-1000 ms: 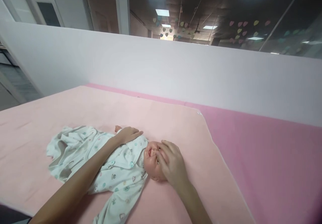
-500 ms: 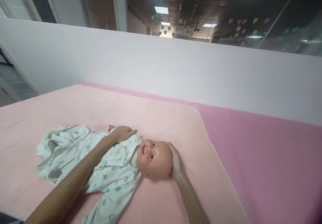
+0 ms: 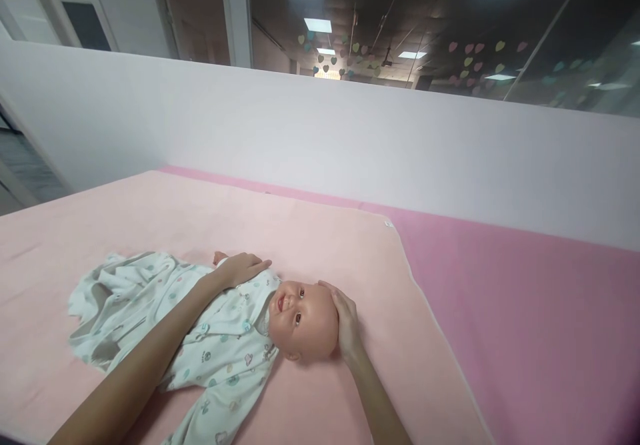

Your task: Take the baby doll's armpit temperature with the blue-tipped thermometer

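A baby doll lies face up, its head to the right, dressed in a white romper with small coloured prints. My left hand rests flat on the doll's far shoulder and upper chest, fingers stretched out. Against the crown of the doll's head sits my right hand, open and curved along it, with the fingers reaching over the far side. Part of the doll's far hand shows past my left wrist. My left forearm covers some of the romper's middle.
Under the doll is a pale pink mat, over a brighter pink surface on the right. A white low wall runs along the back. Beyond it are doors and a dark window with heart stickers.
My right hand's fingers have slid a little farther over the far side of the doll's head. My left hand stays on the shoulder. The view has shifted slightly.
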